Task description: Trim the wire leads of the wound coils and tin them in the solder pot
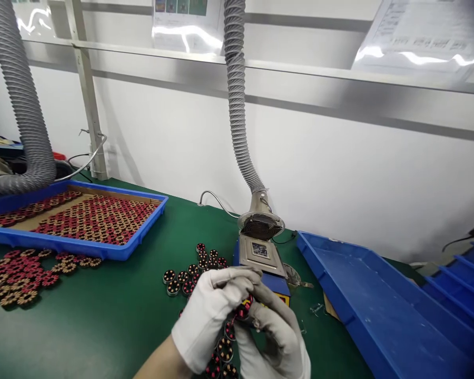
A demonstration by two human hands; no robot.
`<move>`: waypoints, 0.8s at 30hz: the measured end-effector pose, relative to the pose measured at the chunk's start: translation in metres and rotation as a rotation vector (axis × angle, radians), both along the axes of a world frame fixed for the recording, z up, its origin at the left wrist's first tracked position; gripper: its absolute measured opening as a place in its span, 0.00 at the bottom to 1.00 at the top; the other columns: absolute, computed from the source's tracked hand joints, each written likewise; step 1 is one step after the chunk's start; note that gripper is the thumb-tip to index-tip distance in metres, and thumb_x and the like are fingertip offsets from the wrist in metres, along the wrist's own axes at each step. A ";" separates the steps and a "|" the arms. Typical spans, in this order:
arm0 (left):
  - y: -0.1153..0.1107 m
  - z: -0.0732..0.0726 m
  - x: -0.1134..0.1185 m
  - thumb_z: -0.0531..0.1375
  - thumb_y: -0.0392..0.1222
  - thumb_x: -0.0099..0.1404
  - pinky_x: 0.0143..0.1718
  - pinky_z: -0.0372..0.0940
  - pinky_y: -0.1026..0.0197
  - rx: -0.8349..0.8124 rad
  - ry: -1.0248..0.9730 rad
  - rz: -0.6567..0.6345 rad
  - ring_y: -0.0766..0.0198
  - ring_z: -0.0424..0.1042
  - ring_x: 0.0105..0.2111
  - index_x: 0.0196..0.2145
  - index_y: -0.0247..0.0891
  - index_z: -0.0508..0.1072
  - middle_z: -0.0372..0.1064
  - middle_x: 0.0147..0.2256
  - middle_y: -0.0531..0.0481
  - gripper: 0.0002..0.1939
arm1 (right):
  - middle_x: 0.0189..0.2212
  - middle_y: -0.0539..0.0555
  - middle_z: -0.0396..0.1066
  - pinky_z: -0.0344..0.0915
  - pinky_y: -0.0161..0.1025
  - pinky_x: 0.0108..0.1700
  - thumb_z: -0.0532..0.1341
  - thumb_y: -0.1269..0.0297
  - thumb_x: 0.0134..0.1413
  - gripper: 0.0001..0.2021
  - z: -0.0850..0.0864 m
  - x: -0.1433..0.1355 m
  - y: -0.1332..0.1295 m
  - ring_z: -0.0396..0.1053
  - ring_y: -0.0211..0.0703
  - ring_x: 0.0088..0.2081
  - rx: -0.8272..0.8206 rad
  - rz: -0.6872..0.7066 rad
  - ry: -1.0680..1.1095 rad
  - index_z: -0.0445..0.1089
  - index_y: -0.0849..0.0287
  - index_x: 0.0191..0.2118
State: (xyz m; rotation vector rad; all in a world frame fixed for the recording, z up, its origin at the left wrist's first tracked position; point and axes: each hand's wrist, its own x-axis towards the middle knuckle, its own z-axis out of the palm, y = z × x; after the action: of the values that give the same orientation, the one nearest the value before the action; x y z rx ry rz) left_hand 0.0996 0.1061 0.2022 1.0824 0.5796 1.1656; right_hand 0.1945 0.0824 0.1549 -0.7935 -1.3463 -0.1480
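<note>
Both my hands wear gloves and meet over the front of a small solder pot (260,252). A small round motor stator (244,307) with black and red-pink segments is between them, partly covered by fingers. My left hand (209,310), in a white glove, is closed with its fingertips pinched at the stator's upper side. My right hand (276,331), its glove stained grey, curls around the stator from the right. More black-faced stators (183,276) lie behind and left of my hands, and others (225,349) lie beneath them.
At left, a blue tray (130,252) holds rows of red and tan stators; a loose pile (19,279) lies before it. A fume hood (261,223) on a grey hose overhangs the solder pot. A large blue tray (363,295) and stacked blue bins (458,284) stand right.
</note>
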 end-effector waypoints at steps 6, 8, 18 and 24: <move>0.004 0.000 0.000 0.64 0.41 0.47 0.43 0.63 0.61 0.022 -0.306 0.290 0.59 0.70 0.36 0.28 0.36 0.75 0.73 0.33 0.47 0.08 | 0.40 0.55 0.67 0.70 0.37 0.35 0.64 0.75 0.41 0.16 0.002 0.010 0.004 0.70 0.44 0.40 -0.010 -0.026 0.038 0.66 0.55 0.39; 0.006 0.006 -0.006 0.64 0.36 0.46 0.38 0.64 0.64 0.005 -0.138 0.218 0.62 0.70 0.34 0.32 0.36 0.75 0.73 0.33 0.47 0.12 | 0.41 0.55 0.68 0.71 0.36 0.33 0.65 0.76 0.39 0.18 0.003 0.016 0.005 0.70 0.45 0.40 -0.004 -0.024 0.016 0.66 0.54 0.39; 0.003 0.002 -0.006 0.61 0.30 0.48 0.34 0.64 0.70 0.066 -0.219 0.352 0.68 0.69 0.29 0.27 0.37 0.75 0.73 0.28 0.52 0.07 | 0.41 0.55 0.68 0.69 0.37 0.40 0.64 0.77 0.39 0.18 0.002 0.011 0.002 0.70 0.43 0.41 0.009 -0.014 0.004 0.66 0.56 0.39; 0.002 0.007 -0.009 0.60 0.29 0.51 0.31 0.64 0.73 -0.051 -0.046 0.154 0.69 0.69 0.29 0.32 0.34 0.74 0.73 0.28 0.50 0.09 | 0.40 0.54 0.68 0.68 0.37 0.40 0.64 0.79 0.39 0.17 0.002 0.002 0.002 0.69 0.42 0.41 0.025 0.005 0.033 0.66 0.56 0.38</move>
State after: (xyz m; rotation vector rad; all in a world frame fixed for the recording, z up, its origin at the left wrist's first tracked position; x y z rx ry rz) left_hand 0.0904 0.1078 0.2093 0.9780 0.6626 1.2988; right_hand 0.1967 0.0842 0.1568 -0.7687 -1.3129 -0.1469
